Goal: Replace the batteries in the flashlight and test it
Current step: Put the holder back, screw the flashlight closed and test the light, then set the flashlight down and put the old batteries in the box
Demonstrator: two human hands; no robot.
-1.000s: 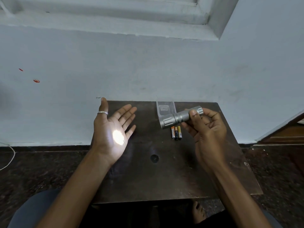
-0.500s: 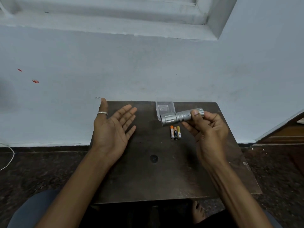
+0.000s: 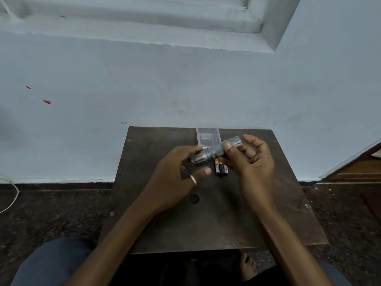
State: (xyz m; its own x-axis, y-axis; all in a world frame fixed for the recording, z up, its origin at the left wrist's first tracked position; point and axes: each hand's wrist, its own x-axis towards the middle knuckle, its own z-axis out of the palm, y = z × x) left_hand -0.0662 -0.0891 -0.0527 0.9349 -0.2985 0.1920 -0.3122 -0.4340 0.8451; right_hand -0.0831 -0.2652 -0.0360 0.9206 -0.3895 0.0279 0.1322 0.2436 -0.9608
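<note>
Over the far half of the table [image 3: 257,213], the flashlight [image 3: 215,151] is hanging level and unlit, off the wood, with its tail toward the far right corner. The right hand [image 3: 254,162] is pinching the barrel, thumb across the front and fingers curled behind. The left hand [image 3: 175,172] is arching over the head end with its thumb stretched out below and clear of the metal. Whether those fingers are actually gripping, I cannot tell: it's blurred.

This is looking like a twisting step, opening or tightening, I can't say which. Next it's calling for a firm hold on the head while the right hand is steadying the barrel.

It's a grey metal cylinder with a ribbed, wider head, good for grip. Just beneath it, three small batteries [image 3: 221,167] are lying side by side, smooth and likely to roll. A clear plastic box [image 3: 208,136] is sitting at the far edge, on dark, scuffed wood.
</note>
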